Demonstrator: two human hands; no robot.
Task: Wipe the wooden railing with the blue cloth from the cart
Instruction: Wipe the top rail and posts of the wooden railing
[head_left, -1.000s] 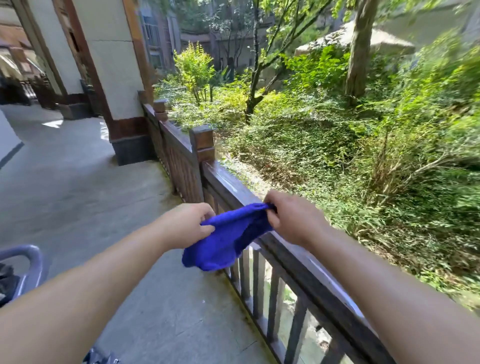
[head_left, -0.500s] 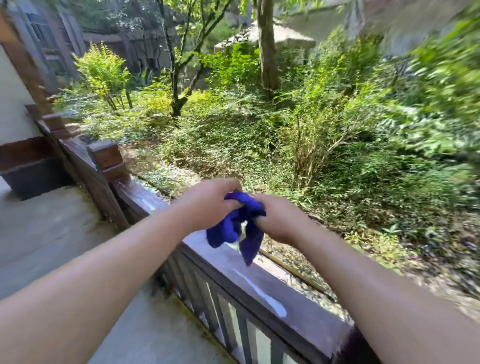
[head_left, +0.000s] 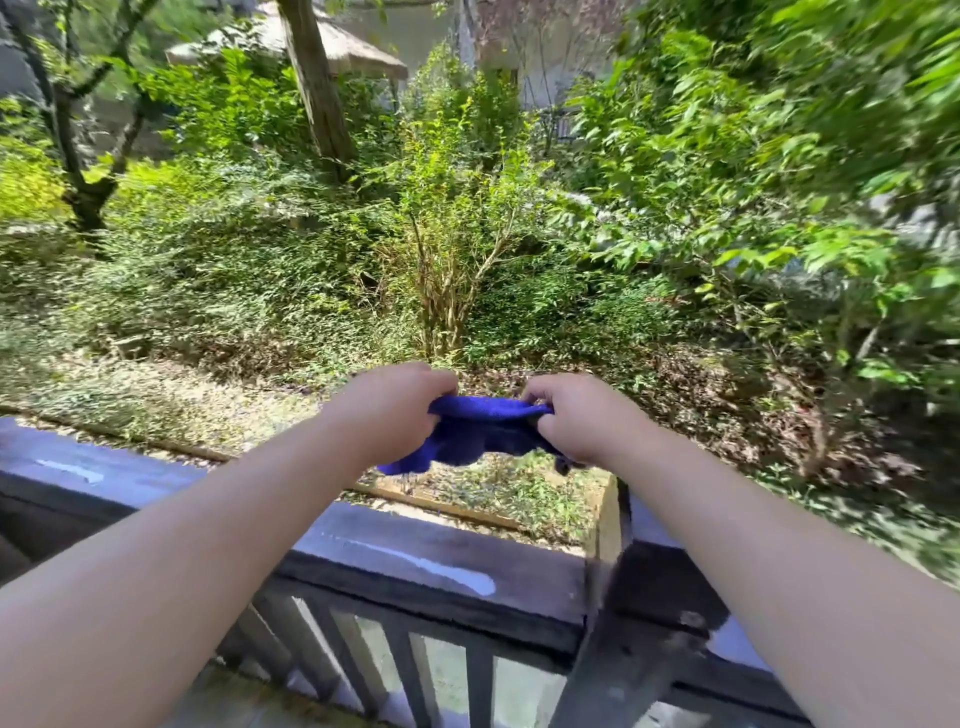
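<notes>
My left hand and right hand pinch the soft, light blue cloth by its top edge, railing at 6 o'clock.

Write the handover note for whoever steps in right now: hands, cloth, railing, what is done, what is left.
Left hand: shut on one end of the blue cloth.
Right hand: shut on the other end.
Cloth: bunched between both hands, held in the air beyond the wooden railing, not touching it.
Done: cloth is in hand at the railing.
Left: lower the cloth onto the top rail and wipe along it. No cart in view.
</notes>
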